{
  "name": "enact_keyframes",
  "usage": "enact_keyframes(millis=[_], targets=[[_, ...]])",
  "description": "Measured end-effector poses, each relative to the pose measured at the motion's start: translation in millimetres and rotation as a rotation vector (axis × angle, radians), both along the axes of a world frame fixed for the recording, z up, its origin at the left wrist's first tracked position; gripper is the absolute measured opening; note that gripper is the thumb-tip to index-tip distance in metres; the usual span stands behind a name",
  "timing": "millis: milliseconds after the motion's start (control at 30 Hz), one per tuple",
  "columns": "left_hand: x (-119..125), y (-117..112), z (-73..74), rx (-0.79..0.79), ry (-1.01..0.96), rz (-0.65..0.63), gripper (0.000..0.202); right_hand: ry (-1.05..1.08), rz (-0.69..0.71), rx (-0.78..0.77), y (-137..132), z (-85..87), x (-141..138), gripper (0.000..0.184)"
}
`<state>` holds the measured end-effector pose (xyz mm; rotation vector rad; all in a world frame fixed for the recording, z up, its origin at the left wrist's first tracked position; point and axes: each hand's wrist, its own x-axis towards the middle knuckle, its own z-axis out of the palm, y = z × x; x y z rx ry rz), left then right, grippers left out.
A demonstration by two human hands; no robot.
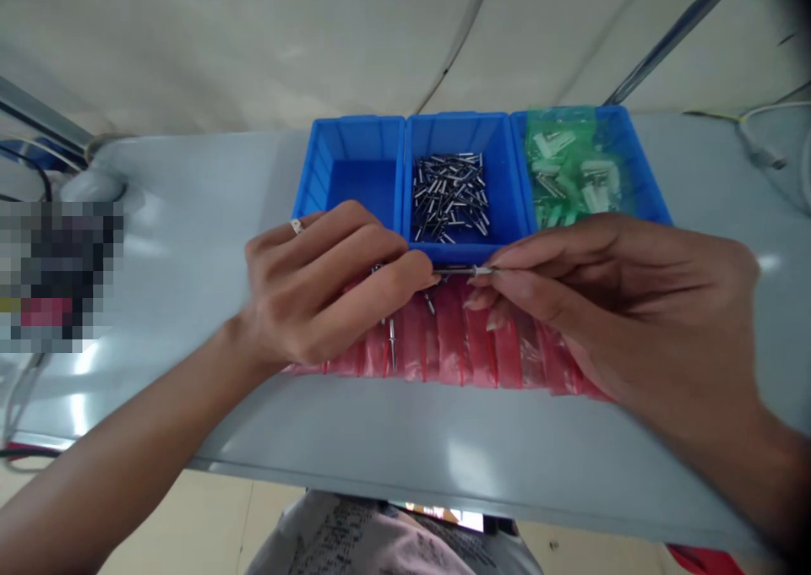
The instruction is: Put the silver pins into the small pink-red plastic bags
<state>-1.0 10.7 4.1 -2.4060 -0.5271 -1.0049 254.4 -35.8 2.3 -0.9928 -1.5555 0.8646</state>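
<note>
A slim metal pin [457,270] is held level just in front of the blue bins. My left hand [329,292], a ring on one finger, pinches its left end. The right end sits between thumb and fingertips of my right hand [608,296]. Beneath both hands lies a row of red plastic bags [449,351]. A pointed metal piece [392,344] rests on those bags below my left fingers, with others partly hidden beside it. Behind the hands, the middle blue bin [500,182] has a heap of small metal pins [447,191] in it.
Left of the middle bin stands another blue bin [361,182], its front covered by my hand. The right blue bin [646,191] contains green plastic bags [563,170] with pale and metal pieces. Cables [760,149] lie on the grey table [380,448] at the far right.
</note>
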Motion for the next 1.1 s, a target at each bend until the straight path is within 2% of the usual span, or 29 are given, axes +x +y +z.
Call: enact_keyframes(millis=[67,233,333,367,433,500,567,700,867,1000,1100], targets=[[-2,1,-0.4,0.017,0.016,-0.013,0.004,-0.003,0.004,-0.020,3,-1.9,0,0.020],[-8,4,-2.4,-0.028,-0.059,0.021,0.017,0.190,0.037,-0.046,13,-0.3,1,0.029],[-10,6,-4.0,0.006,-0.090,0.051,0.016,0.084,-0.041,-0.013,12,5.1,6,0.039],[-11,7,-4.2,0.027,-0.076,0.050,0.014,-0.039,-0.069,0.077,11,5.4,8,0.038],[-12,8,-4.0,0.054,-0.035,0.046,0.008,-0.421,-0.050,0.372,8,2.7,10,0.032],[-13,8,-3.2,0.053,0.004,0.042,0.004,-0.849,0.065,0.725,6,-3.2,10,0.029],[-14,8,-2.2,0.047,0.027,0.040,0.004,-1.031,0.119,0.855,3,-9.2,7,0.026],[-16,9,-1.3,0.072,0.029,0.016,0.008,-1.103,0.243,0.763,0,-14.8,3,0.028],[-15,13,-3.1,0.100,0.031,0.001,0.008,-1.022,0.204,0.674,0,-16.7,6,0.028],[-17,13,-2.7,0.090,0.089,0.003,0.006,-1.124,0.182,0.844,3,-13.0,3,0.025],[-18,8,-0.6,0.088,0.093,0.018,0.006,-1.071,0.116,0.945,1,-8.6,2,0.021]])
